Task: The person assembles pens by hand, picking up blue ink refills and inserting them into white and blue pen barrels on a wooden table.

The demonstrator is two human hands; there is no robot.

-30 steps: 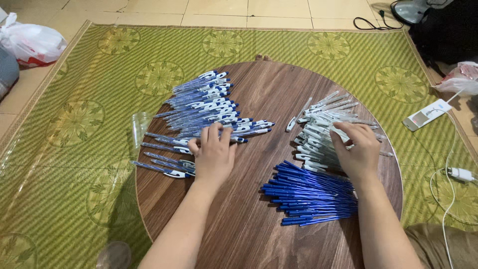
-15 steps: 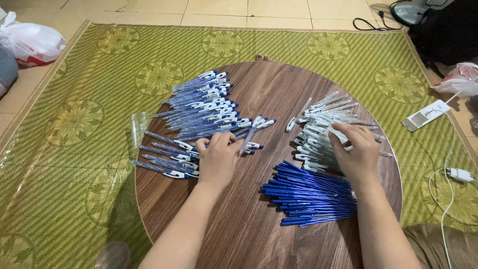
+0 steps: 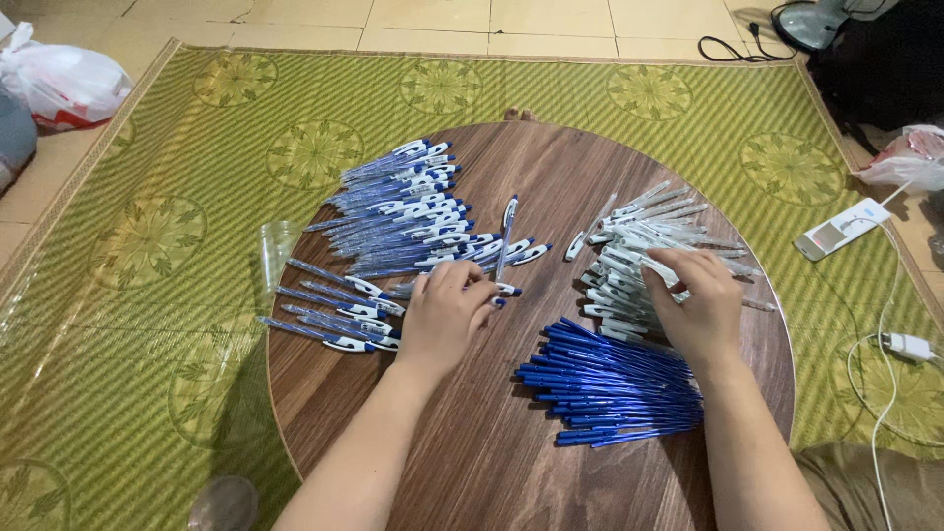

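Observation:
A round wooden table (image 3: pixel 551 167) holds three heaps of pen parts. A large pile of assembled blue-and-white pens (image 3: pixel 408 211) lies at the left. My left hand (image 3: pixel 444 317) rests at that pile's near edge and grips one blue-and-white pen (image 3: pixel 506 239), which points away from me. My right hand (image 3: pixel 693 300) lies on a heap of clear-and-white pen parts (image 3: pixel 644 236) at the right, fingers curled onto them. A stack of blue pen barrels (image 3: pixel 610 383) sits in front of my right hand.
The table stands on a green patterned mat (image 3: pixel 157 226). A clear plastic cup (image 3: pixel 275 246) lies by the table's left edge. A white plastic bag (image 3: pixel 64 84) is far left. A power strip (image 3: pixel 841 228), a charger (image 3: pixel 905 346) and cables are at the right.
My left hand has shifted right from the assembled pile and lifted one pen out, swinging it to point away. My right hand has stayed on the white parts.

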